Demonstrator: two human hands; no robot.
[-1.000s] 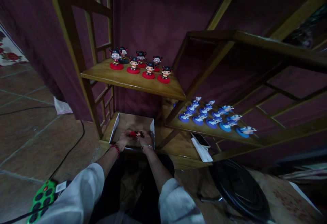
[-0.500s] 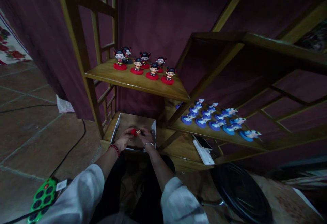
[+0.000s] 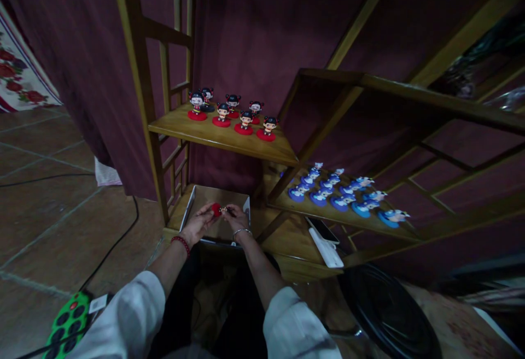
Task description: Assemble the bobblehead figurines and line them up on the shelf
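A small figurine with a round red base [image 3: 216, 210] lies sideways between my hands, above a shallow cardboard box [image 3: 217, 190] on the lowest shelf. The fingers of my left hand [image 3: 199, 223] are closed on the red base. At the other end, my right hand [image 3: 237, 219] pinches the figurine around its head, which the fingers mostly hide. On the wooden shelf above stand several similar black-haired figurines [image 3: 246, 122], nearly all on red bases.
To the right, a lower shelf bears several blue and purple figurines [image 3: 343, 199]. A phone [image 3: 323, 230] and a white object [image 3: 326, 248] lie below them. A round black stool [image 3: 389, 310] stands at lower right, a green power strip [image 3: 68, 321] on the tiled floor at left.
My view has shifted slightly. Both hands still hold the figurine over the box, and the red base now faces the camera a little more.
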